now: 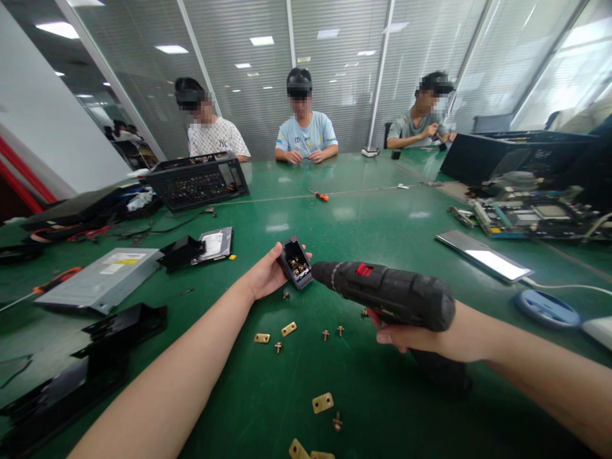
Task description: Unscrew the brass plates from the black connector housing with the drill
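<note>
Flat brass-coloured plates (322, 403) with paired holes lie nearest, toward the near edge of the green tabletop (248, 408), a copper-coloured screw (337, 421) just beside one. From the left, a flat grey metal drive case (102, 277) sits toward the tabletop's left edge. Around the middle, well short of the far edge, the left hand (268, 274) grips a small black rectangular box (289, 255), tilted, its open face showing gold-coloured metal parts (300, 266) inside. To its right, the right hand (421, 341) is wrapped around a black power drill with a red switch (387, 296), nose pointing at the box (whether a bit touches anything is hidden). Toward the right edge lies a rectangular, phone-like slab (466, 250). Driving a screw into the box seems the step in hand; the next move likely calls for a steady left grip and a squarely aligned drill.
</note>
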`<state>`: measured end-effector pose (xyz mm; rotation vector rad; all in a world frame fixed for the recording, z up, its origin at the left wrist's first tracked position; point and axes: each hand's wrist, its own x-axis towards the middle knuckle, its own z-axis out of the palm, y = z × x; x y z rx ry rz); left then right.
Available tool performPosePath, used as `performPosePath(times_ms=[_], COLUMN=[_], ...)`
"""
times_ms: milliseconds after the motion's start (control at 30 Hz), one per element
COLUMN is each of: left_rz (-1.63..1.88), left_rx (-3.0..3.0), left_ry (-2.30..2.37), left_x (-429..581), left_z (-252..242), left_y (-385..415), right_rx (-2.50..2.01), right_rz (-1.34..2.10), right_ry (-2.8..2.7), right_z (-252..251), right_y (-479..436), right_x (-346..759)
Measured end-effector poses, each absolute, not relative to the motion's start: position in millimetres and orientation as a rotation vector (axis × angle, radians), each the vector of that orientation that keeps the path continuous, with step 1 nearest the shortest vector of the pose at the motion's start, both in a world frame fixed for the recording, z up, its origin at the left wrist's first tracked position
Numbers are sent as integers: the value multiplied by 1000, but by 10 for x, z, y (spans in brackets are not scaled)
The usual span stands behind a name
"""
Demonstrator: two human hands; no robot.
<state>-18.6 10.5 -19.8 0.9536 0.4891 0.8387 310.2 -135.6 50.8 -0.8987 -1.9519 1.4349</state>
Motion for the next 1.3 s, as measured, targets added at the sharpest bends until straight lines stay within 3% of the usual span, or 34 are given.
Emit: performPosePath(times_ms=[1300], left_rz=[862], left_rx=[956], left_ry=[501], left_x=[-160], left_z=[-202], left_y=[86], right_rx=[-966], right_rz=[1462], right_ry=[-1965], right_z=[542], right_y=[-1375], right_x=[3124])
